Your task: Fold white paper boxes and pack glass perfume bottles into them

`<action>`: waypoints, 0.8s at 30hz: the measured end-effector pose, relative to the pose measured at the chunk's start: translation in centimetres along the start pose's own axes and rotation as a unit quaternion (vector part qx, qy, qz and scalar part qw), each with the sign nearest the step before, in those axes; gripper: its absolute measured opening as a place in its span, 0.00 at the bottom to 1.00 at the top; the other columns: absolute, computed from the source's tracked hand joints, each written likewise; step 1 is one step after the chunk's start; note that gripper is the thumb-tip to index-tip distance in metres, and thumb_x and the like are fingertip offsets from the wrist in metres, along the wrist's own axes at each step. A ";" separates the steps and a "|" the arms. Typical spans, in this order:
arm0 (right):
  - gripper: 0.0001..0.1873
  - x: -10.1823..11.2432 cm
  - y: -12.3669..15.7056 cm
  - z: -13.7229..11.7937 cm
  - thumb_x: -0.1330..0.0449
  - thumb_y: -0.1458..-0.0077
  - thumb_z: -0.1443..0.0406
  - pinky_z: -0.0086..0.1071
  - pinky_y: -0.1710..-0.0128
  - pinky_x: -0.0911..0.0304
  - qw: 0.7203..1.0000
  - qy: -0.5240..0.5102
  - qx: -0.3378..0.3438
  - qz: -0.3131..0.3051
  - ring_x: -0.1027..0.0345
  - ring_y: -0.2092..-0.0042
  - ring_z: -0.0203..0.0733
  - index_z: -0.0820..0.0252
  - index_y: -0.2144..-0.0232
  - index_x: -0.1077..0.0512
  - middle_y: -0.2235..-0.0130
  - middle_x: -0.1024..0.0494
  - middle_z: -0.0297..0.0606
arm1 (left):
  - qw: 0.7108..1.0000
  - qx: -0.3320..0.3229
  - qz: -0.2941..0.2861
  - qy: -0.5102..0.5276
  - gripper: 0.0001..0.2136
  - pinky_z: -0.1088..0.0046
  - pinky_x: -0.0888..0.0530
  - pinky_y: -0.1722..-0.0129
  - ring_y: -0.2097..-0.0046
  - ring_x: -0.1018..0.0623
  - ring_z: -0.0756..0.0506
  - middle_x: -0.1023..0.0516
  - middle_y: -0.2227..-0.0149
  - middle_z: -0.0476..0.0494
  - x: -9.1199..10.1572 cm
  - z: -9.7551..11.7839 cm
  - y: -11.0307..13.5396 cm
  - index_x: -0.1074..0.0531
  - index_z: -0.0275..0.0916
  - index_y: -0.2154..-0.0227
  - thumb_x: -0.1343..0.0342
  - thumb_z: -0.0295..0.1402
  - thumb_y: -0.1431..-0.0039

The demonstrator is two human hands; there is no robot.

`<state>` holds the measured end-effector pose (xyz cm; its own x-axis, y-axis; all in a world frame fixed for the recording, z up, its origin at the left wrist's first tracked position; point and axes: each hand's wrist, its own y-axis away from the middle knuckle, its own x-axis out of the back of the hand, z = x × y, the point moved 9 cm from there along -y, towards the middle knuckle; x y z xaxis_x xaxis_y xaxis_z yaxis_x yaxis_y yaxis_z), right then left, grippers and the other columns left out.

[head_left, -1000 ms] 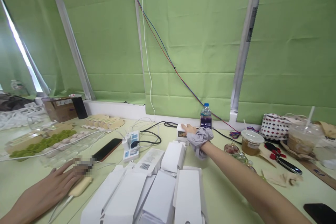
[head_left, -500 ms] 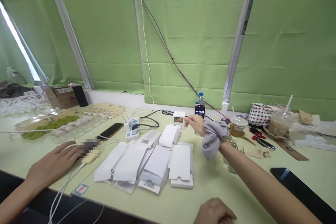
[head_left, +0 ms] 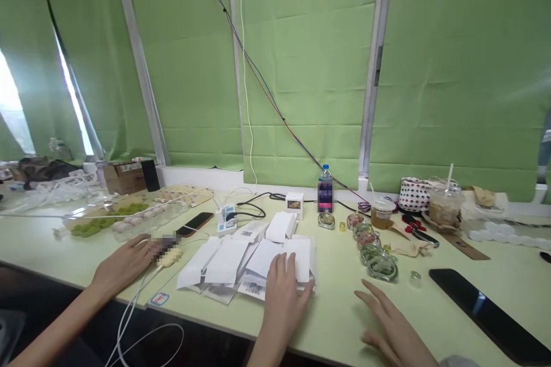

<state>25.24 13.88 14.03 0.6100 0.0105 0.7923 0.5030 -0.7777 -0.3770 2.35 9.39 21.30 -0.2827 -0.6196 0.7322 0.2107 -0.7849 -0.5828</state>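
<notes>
While white boxes [head_left: 224, 261] crowd pale table [head_left: 336, 298], green curtains [head_left: 310, 57] hang; cables [head_left: 283, 118] slant.

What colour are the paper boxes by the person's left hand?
The paper boxes are white; the head view shows them best.

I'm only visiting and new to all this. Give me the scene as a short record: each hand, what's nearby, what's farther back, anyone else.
Left hand: over the front right of the white boxes; grip unclear
Right hand: open, fingers spread, nothing in its grasp
Nearby, to the right: dark flat slab, round green and pink items
Farther back: small picture box, blue-capped bottle
Other person: a co-worker's hand, left of the boxes
</notes>
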 end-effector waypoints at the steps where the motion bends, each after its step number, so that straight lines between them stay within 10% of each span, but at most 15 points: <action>1: 0.29 -1.1 0.2 0.7 0.47 0.45 0.52 0.55 0.41 0.45 0.999 0.043 -0.011 -0.028 0.48 0.37 0.60 0.50 0.43 0.33 0.36 0.43 0.43 | 0.999 0.000 0.001 -0.037 0.26 0.49 0.37 0.43 0.40 0.37 0.30 0.31 0.45 0.29 -0.6 0.1 -0.3 0.35 0.32 0.45 0.50 0.44 0.42; 6: 0.30 -2.7 0.6 0.6 0.47 0.43 0.48 0.61 0.41 0.49 0.986 0.145 -0.004 -0.086 0.51 0.37 0.62 0.46 0.40 0.38 0.36 0.46 0.41 | 0.990 0.005 -0.013 -0.141 0.35 0.44 0.43 0.42 0.37 0.43 0.24 0.34 0.43 0.21 -2.8 1.8 -0.7 0.39 0.28 0.41 0.50 0.51 0.44; 24: 0.29 -1.7 0.6 -1.1 0.58 0.37 0.47 0.58 0.44 0.43 0.971 0.231 0.034 -0.043 0.48 0.37 0.57 0.49 0.39 0.39 0.37 0.43 0.43 | 0.975 -0.025 -0.045 -0.218 0.25 0.47 0.39 0.41 0.39 0.35 0.32 0.33 0.41 0.30 -4.1 3.6 -1.8 0.40 0.34 0.40 0.49 0.30 0.41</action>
<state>23.81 12.66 12.95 0.2330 -0.2222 0.9467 0.5892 -0.7423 -0.3193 6.48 13.32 20.63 0.1288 -0.5032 0.8545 0.1544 -0.8410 -0.5185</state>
